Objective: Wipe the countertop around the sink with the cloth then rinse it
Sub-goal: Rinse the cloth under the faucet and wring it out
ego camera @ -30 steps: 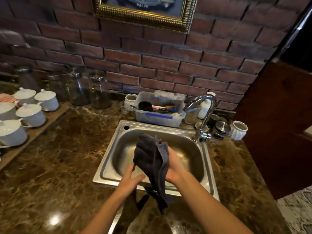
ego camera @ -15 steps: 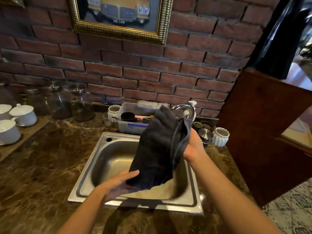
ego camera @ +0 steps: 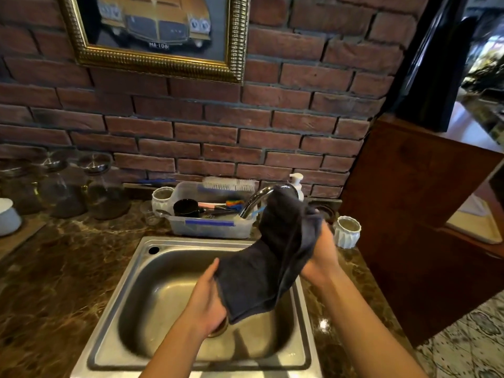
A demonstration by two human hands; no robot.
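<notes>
A dark grey cloth [ego camera: 268, 257] is stretched over the steel sink [ego camera: 152, 271] between both hands. My right hand [ego camera: 320, 255] grips its upper end, bunched up against the chrome tap [ego camera: 255, 199]. My left hand [ego camera: 207, 298] holds the lower end over the basin, thumb lying along the cloth's edge. The brown marble countertop [ego camera: 65, 271] surrounds the sink. No water shows at the tap.
A clear plastic tub [ego camera: 210, 225] with a brush and utensils stands behind the sink, white ribbed cups [ego camera: 347, 231] beside it, a soap pump [ego camera: 297, 184] behind the tap. Glass jars [ego camera: 103, 186] line the brick wall at left. A wooden panel [ego camera: 409, 214] bounds the right.
Both hands lifted the cloth from low over the sink's front rim up and right toward the tap, and the cloth spread out between them. The view tilted up.
</notes>
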